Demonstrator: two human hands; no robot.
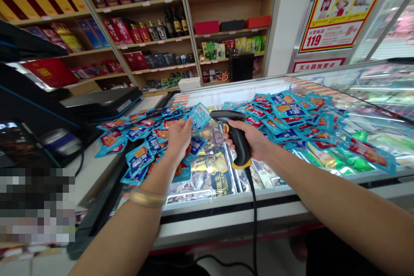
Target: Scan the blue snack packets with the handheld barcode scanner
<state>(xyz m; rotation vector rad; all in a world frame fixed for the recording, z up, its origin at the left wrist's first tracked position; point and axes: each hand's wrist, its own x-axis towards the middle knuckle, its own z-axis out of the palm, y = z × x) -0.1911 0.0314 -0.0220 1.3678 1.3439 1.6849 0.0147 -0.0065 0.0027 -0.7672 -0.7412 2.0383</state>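
Shop shelves [200, 34] stacked with boxed bottles and packets fill the wall beyond your fingers, and a glass-topped chest freezer [246, 200] spreads out beneath both of your hands. Your left hand [179, 138] is raised over the glass with its fingers curled around a blue snack packet [198, 116], thumb on one side and fingertips behind it, so the packet stands up just above and to the right of your knuckles. Your right hand [252, 140] is clenched on the grip of a black and yellow barcode scanner [233, 136]; the scanner's head sits just above your fingers and faces the packet, close to it but not touching. A black cable [254, 220] drops from the base of the grip, down past the freezer's front edge. To the left of and below your left fingers lies a loose heap of blue and red packets [136, 138], reaching onto the white counter. Beyond your right fingers and out to the right, a larger pile of packets [291, 116] covers the freezer lid. Far left of your left hand stands a dark till screen [29, 103]. A gold bangle [147, 198] circles your left wrist.
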